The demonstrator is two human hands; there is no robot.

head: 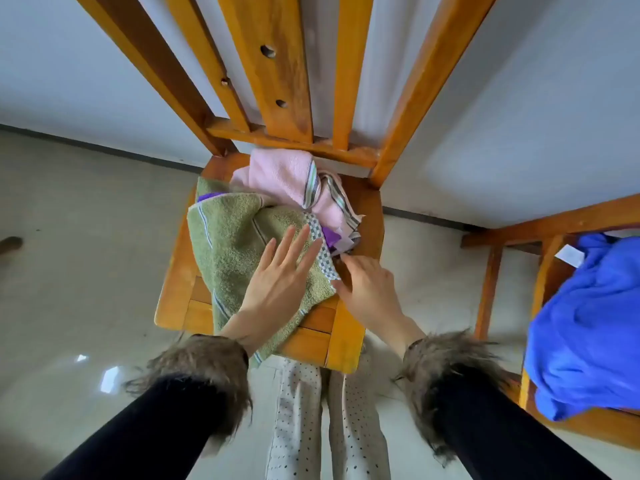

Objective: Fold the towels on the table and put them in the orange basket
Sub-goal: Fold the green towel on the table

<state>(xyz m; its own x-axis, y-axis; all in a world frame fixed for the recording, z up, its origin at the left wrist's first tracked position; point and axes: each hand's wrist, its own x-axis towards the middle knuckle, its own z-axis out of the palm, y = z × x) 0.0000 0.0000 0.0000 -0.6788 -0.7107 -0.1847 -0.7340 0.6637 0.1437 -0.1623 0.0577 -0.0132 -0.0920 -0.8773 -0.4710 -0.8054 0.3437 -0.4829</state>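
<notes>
A green towel (230,244) with a checked border lies spread over the seat of a wooden chair (370,216). My left hand (280,275) presses flat on it with straight fingers. My right hand (369,287) is at the towel's right edge, its thumb and fingers curled at the checked border near the corner. Behind the green towel a crumpled pink towel (287,176) with striped ends sits against the chair back. A purple cloth (334,237) peeks out between them. No orange basket is in view.
The chair back's slats (277,64) rise right behind the towels. A second wooden chair (540,244) stands at the right with a blue cloth (585,327) heaped on it. Pale tiled floor (86,271) surrounds both. My legs show below the seat.
</notes>
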